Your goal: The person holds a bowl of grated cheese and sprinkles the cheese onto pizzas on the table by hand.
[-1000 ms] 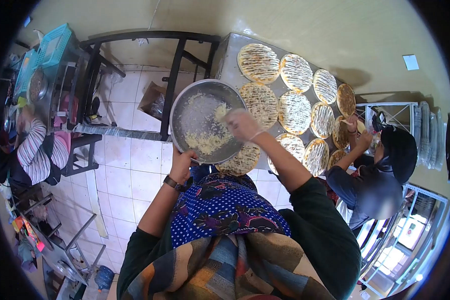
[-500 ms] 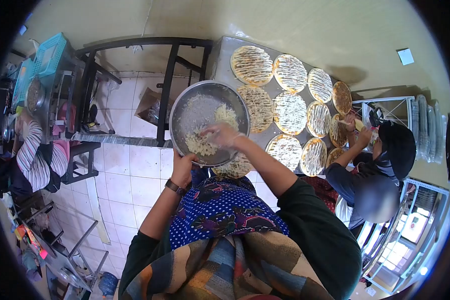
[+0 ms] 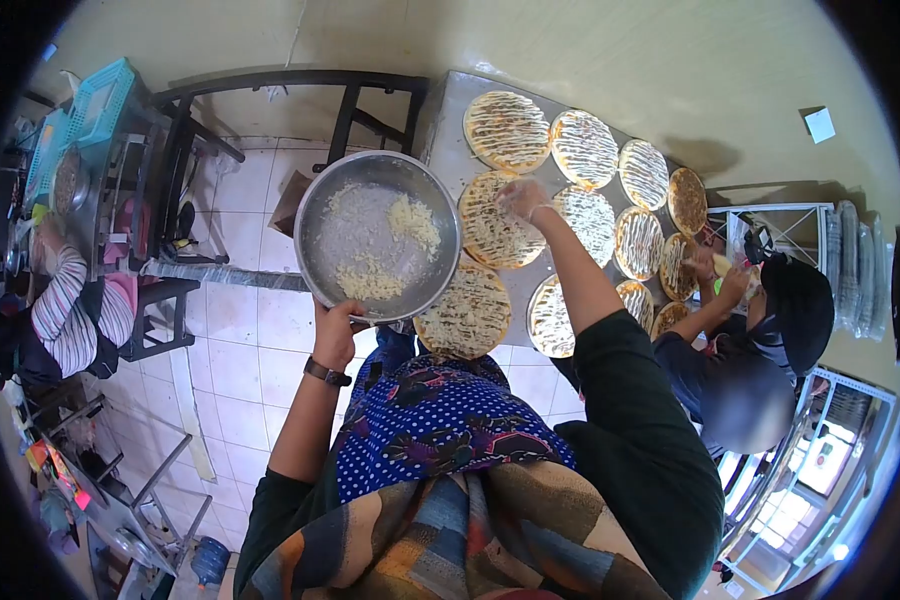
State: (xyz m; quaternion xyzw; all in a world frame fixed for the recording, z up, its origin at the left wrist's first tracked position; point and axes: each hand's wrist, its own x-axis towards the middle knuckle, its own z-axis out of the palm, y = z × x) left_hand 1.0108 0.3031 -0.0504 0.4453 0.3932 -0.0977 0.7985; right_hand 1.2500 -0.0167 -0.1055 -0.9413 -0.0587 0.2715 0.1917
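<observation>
My left hand point(image 3: 337, 332) grips the near rim of a wide metal bowl point(image 3: 362, 215), thumb over the edge. Grated cheese point(image 3: 413, 225) lies in loose heaps inside the bowl, which is tilted toward me. To the right, my right hand point(image 3: 522, 200), in a clear plastic glove, is over a round pizza point(image 3: 500, 240) striped with white sauce. Its fingers are bunched and point down, apparently around a pinch of grated cheese; blur hides the detail. Another topped pizza point(image 3: 463, 315) lies nearest me, just right of the bowl.
Several more round pizzas point(image 3: 587, 148) cover the metal table point(image 3: 450, 125). At its right end a co-worker point(image 3: 745, 330) has hands over the pizzas there. A black metal frame point(image 3: 345, 125) stands behind the bowl. Another person point(image 3: 80, 305) is at a counter far left.
My right hand has left the bowl and moved right, over a pizza. My left hand has shifted the bowl to the left, uncovering more of the nearest pizza.
</observation>
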